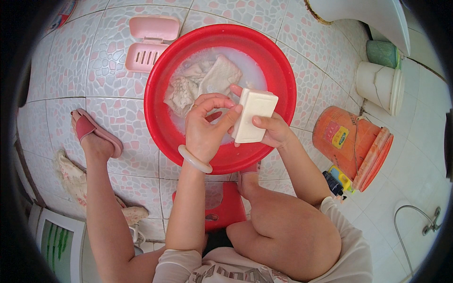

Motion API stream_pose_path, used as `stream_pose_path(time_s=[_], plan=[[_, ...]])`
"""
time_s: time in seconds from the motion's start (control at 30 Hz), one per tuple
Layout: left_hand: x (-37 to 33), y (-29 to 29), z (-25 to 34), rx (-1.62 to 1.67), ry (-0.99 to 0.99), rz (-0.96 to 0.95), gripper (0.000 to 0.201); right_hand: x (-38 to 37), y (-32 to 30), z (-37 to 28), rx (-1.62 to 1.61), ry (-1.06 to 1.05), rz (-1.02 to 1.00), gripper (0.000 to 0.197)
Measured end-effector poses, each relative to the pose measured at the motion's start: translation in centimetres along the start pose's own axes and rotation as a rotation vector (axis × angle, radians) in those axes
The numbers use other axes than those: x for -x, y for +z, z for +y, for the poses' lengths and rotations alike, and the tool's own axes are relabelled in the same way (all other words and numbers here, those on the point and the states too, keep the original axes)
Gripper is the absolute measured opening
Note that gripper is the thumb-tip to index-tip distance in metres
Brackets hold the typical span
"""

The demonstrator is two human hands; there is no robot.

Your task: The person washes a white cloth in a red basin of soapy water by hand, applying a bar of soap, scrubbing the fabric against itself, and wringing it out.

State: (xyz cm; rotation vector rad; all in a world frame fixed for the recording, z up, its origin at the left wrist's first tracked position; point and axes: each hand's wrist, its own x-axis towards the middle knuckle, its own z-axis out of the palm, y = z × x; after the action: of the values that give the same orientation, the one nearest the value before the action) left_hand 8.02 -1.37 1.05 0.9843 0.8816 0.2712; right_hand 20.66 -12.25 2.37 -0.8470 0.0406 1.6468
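A thick cream-white bar of soap (255,115) is gripped in my right hand (273,129), with the thumb across its face and the fingers behind it. My left hand (206,123), wearing a pale bangle (195,159), is beside the bar's left edge. Its thumb and index fingertips meet there in a pinch; whether anything small is between them cannot be made out. Both hands are over a large red basin (154,89). In its cloudy, sudsy water lies a bunched whitish cloth (219,75), partly lacy.
An open pink soap box (155,28) lies left of the basin on the tiled floor. At right are an orange bucket (347,141), a white bucket (377,85) and bottles (337,181). A red stool (226,205) stands below the basin; a crumpled cloth (71,177) lies left.
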Motion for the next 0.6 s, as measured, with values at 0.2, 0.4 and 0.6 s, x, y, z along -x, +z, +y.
stream_pose_path(time_s=[0.2,0.4,0.6], plan=[[0.1,0.2,-0.1,0.023,0.012,0.011,0.013,-0.1,0.4,-0.3,-0.006,0.019,-0.019,0.076],[0.0,0.5,-0.1,-0.333,0.203,-0.033,0.012,0.1,0.1,0.0,0.064,-0.024,0.106,0.077],[-0.2,-0.2,0.0,-0.025,0.21,-0.045,0.011,-0.2,-0.8,0.1,-0.061,-0.026,-0.054,0.08]])
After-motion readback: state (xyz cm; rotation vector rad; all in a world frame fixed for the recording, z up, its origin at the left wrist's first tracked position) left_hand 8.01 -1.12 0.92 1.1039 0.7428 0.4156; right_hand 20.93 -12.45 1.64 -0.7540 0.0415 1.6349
